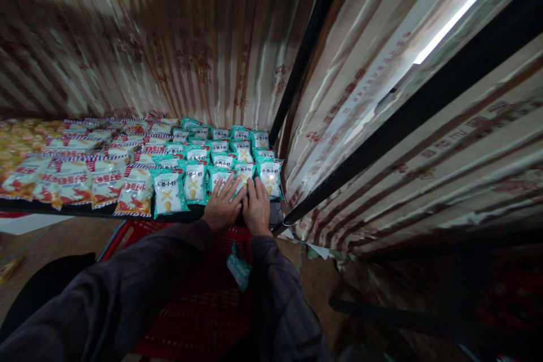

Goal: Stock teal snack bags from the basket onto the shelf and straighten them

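Note:
My left hand (223,205) lies with its fingers stretched out over the front of a teal-and-white snack bag (221,175). Close beside it, my right hand (257,208) is also flat, its extended fingers on the lower parts of a middle bag (245,170) and the edge of the corner bag (271,172). Neither hand is wrapped round anything. Several more teal bags (195,180) stand in rows behind and left of my hands. The undersides of my fingers are hidden.
White-and-orange snack bags (105,181) and yellow bags (14,144) fill the shelf leftward. Below is a red plastic basket (186,317), with one teal bag (238,269) in it. A black post (331,178) and draped printed sheeting (339,96) bound the right side.

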Motion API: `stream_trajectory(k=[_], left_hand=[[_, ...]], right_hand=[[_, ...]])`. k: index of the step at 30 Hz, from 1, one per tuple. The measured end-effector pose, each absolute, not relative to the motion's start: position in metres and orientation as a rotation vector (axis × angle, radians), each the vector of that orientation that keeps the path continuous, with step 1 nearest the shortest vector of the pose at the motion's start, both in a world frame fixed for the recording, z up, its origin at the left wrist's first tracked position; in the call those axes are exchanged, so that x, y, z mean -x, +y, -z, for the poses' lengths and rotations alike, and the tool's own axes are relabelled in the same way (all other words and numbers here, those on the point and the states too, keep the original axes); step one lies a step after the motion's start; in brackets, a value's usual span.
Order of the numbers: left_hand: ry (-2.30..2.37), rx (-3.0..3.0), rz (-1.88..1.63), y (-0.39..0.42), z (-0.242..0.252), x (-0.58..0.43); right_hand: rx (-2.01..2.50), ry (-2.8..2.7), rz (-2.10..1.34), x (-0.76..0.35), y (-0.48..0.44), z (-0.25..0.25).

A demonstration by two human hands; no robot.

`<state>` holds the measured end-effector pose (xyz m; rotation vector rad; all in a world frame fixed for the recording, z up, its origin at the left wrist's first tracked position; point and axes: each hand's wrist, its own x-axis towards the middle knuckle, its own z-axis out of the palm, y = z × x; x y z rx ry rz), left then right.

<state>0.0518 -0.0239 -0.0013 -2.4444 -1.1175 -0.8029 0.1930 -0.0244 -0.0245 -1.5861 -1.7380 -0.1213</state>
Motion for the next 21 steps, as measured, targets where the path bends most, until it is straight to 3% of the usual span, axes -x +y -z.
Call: stream_trajectory(k=[21], left_hand=[[-1.132,2.453,0.792,-0.012,0.005,-0.049]], right_hand=[[1.554,-1.681,0.050,-0.209,-0.025,0.015]])
